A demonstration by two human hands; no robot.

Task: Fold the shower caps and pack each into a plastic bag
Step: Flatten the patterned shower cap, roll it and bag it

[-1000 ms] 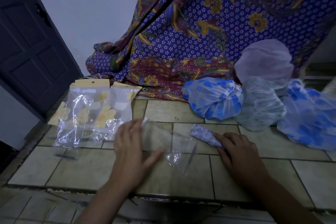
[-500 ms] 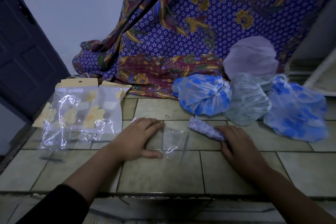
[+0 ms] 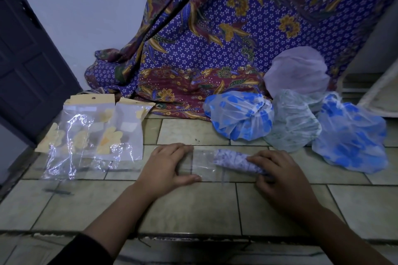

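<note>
A folded shower cap (image 3: 235,161), pale with a purple print and rolled into a narrow bundle, lies on the tiled floor with its left end inside a clear plastic bag (image 3: 204,164). My right hand (image 3: 280,175) grips the bundle's right end. My left hand (image 3: 167,168) holds the bag's left end against the floor, fingers curled over it and thumb along its near edge. Several unfolded shower caps sit at the right: a blue-flowered one (image 3: 239,117), a greenish one (image 3: 293,123), another blue one (image 3: 353,135) and a pale lilac one (image 3: 298,70).
A pile of clear bags with yellow card headers (image 3: 92,133) lies at the left. A patterned purple cloth (image 3: 215,38) hangs behind. A dark door (image 3: 28,60) stands at the far left. The tiled step's front edge (image 3: 193,236) runs just below my forearms.
My left hand turned and settled onto the bag's left end. My right hand pushed the rolled cap leftwards, so its end now sits inside the bag.
</note>
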